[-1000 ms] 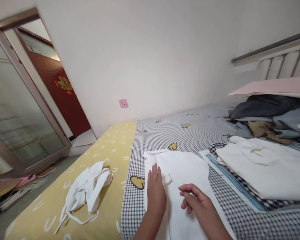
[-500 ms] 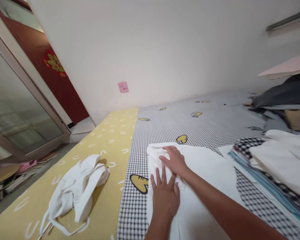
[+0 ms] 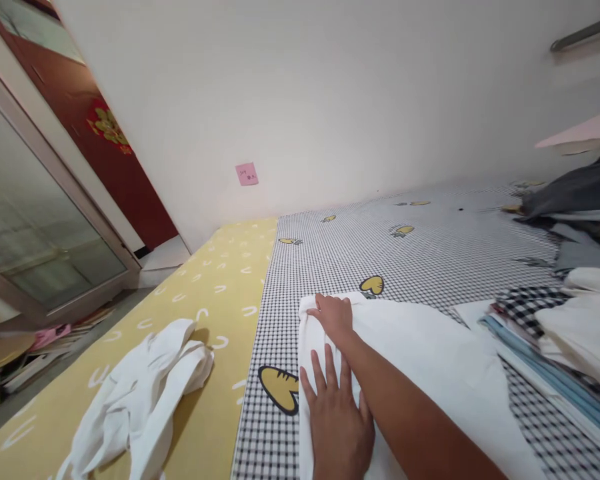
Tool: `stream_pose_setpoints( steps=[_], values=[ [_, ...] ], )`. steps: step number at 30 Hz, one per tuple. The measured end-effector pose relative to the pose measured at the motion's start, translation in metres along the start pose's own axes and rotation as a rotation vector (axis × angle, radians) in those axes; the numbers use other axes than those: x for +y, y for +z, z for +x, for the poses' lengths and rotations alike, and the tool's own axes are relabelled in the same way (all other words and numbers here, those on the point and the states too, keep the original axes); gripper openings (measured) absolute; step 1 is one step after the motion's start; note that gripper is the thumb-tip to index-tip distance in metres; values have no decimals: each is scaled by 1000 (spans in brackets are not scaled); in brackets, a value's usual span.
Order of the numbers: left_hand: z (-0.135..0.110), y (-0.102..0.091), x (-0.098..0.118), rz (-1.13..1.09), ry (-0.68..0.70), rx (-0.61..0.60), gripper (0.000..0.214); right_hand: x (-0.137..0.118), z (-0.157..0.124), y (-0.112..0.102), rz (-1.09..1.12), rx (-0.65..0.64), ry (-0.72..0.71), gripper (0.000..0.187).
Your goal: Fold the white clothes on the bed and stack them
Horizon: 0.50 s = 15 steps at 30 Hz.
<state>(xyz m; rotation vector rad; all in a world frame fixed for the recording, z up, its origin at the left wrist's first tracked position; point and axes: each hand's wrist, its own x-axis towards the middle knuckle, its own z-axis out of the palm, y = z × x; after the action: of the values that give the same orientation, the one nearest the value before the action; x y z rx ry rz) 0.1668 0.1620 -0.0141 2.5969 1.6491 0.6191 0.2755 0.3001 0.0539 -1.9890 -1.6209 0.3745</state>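
A white garment (image 3: 430,360) lies spread on the checked bedding, its left side folded into a straight edge. My left hand (image 3: 337,417) rests flat on that folded side, fingers spread and pointing away from me. Just beyond it, my right hand (image 3: 334,319) has its fingers curled onto the garment's far left corner, gripping the cloth there. My right forearm crosses over the middle of the garment. On the yellow bedding to the left sits a crumpled white cloth piece (image 3: 135,393) with straps, apart from both hands.
Folded clothes (image 3: 555,360) are stacked at the right, with a white cloth (image 3: 587,327) on top. Behind them is a dark pile of clothes (image 3: 575,190). A white wall (image 3: 360,107) bounds the far side of the bed. Various items lie on the floor at the lower left.
My right hand has shifted slightly left and closed on the garment's far corner. My left hand has slid a little toward me. The view has moved slightly.
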Motion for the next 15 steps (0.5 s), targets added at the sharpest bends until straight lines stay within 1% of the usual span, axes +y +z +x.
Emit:
stream_pose_setpoints(
  steps=[2,4,5,6,8,10,11,12,13,14,15],
  values=[
    [1,-1,0,12,7,10,63,-5,0,-4,58,21,41,44],
    [3,-2,0,34,5,36,58,-9,-8,-14,135,38,64,64],
    [4,-2,1,51,0,46,55,-10,-15,-21,175,50,67,68],
    [5,-2,1,71,-5,52,53,-9,-26,-29,213,65,62,67],
    [8,-2,2,108,-4,51,51,-1,-58,-46,268,100,34,58],
    [11,-3,4,125,4,40,51,19,-101,-63,368,142,25,47],
    [12,-4,5,127,4,33,52,34,-125,-72,441,178,49,43],
    [13,-6,7,131,-1,24,52,53,-149,-81,567,236,98,41],
    [13,-8,8,139,-10,15,52,75,-171,-90,680,312,176,41],
    [13,-10,10,152,-20,6,52,98,-191,-98,722,409,263,44],
    [13,-12,12,168,-32,1,52,120,-207,-106,709,492,323,47]
  ],
)
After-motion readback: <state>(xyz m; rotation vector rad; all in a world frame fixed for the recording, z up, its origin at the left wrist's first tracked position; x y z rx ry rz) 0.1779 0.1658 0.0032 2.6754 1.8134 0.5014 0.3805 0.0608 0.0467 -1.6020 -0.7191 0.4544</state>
